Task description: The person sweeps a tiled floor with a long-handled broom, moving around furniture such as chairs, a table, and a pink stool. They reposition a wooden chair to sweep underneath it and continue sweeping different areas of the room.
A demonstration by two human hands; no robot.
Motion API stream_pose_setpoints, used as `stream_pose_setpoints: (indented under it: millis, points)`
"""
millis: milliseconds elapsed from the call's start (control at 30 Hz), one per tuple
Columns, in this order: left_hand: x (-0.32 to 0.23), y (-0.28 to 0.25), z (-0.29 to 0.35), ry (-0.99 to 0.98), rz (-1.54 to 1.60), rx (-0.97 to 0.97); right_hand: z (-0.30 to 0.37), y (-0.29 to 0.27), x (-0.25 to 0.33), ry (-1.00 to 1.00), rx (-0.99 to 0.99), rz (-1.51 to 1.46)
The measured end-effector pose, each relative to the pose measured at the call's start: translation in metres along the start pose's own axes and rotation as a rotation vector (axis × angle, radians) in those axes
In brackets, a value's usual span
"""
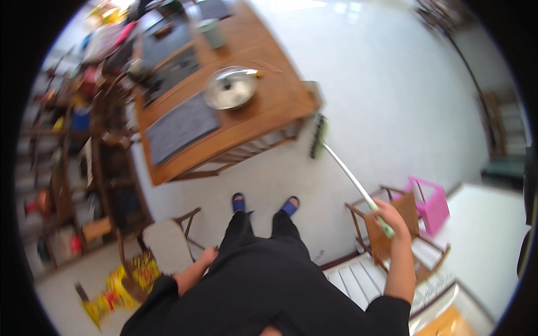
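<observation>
My right hand (390, 215) grips the green end of a long broom handle (350, 178). The handle runs up and to the left, and the broom head (318, 136) rests on the white floor by the corner of a wooden table (280, 95). My left hand (208, 256) hangs low at my side, close to the edge of a wooden chair (165, 242); I cannot tell whether it touches the chair or holds anything. I stand in black clothes and blue slippers (264, 204).
A metal lidded pot (230, 87) and grey mats (178, 126) lie on the table. A wooden chair (392, 235) and a pink plastic stool (428, 203) stand to my right. Cluttered shelves (67, 140) line the left, with yellow packaging (115, 288) on the floor.
</observation>
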State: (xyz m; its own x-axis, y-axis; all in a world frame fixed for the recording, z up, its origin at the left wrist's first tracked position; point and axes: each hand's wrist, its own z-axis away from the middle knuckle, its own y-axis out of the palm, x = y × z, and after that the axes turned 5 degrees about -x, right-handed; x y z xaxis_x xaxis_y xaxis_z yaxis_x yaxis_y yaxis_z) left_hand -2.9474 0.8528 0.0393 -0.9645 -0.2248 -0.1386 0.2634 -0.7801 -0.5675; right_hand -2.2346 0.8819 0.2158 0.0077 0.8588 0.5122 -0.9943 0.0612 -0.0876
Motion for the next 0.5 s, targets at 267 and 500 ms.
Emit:
stream_pose_setpoints:
  millis: [267, 500]
  points:
    - [-0.007, 0.016, 0.017, -0.096, 0.18, -0.092, -0.076, -0.048, -0.03, 0.294, -0.08, 0.037]
    - [0.026, 0.057, 0.045, -0.227, 0.373, -0.122, -0.134, 0.007, -0.073, 0.074, -0.408, 0.143]
